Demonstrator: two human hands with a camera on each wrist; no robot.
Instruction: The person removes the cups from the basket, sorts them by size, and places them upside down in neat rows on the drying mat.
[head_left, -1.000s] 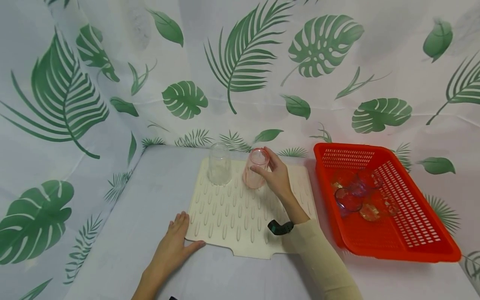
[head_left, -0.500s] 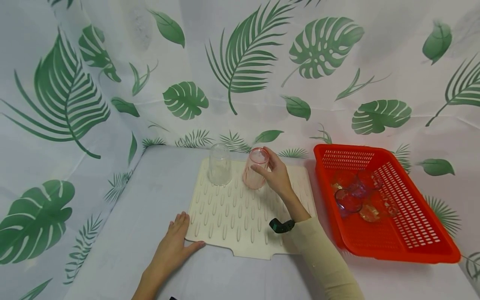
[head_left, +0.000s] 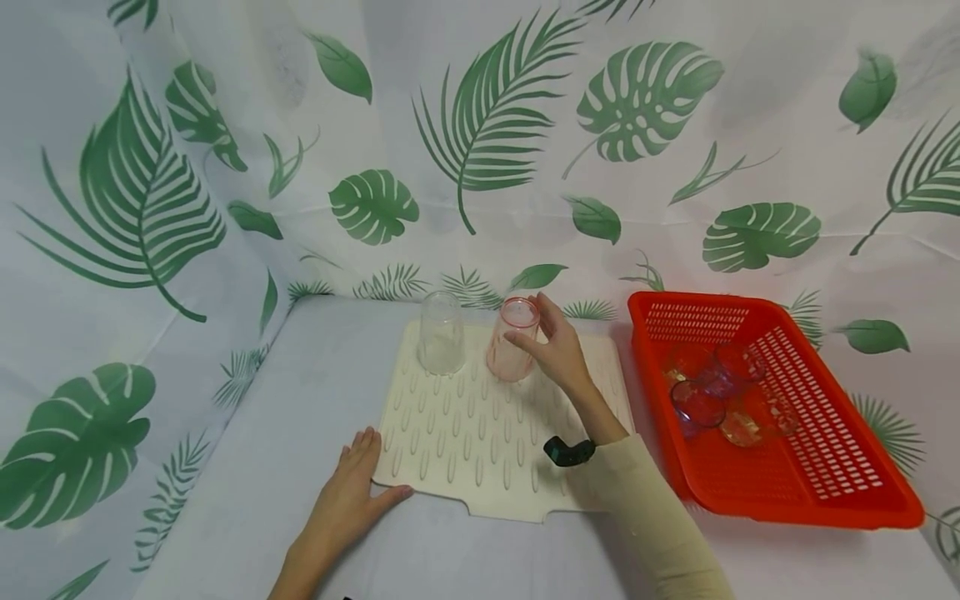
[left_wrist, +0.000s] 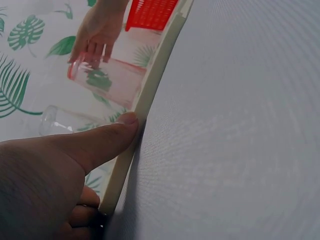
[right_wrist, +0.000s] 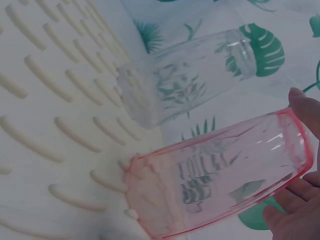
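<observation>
A tall pink-tinted glass (head_left: 508, 354) stands on the cream ribbed mat (head_left: 465, 467), towards its back edge. My right hand (head_left: 553, 346) grips it near the top, the thumb on its left side and the fingers behind on the right; the right wrist view shows the fingers round that pink end. Just left of it stands a clear glass (head_left: 441, 337), apart from the hand. My left hand (head_left: 348, 487) lies with extended fingers by the mat's front left corner. In the left wrist view its thumb (left_wrist: 107, 142) touches the mat's edge.
To the right of the mat stands a red plastic basket (head_left: 795, 500) with perforated sides, holding several clear and coloured glass pieces (head_left: 697, 404). A white curtain (head_left: 517, 250) with green leaf prints hangs behind the table (head_left: 300, 392).
The head view has tilted up slightly. My right wrist has shifted a little up and to the right, while the hand stays at the pink glass. The left hand remains in place.
</observation>
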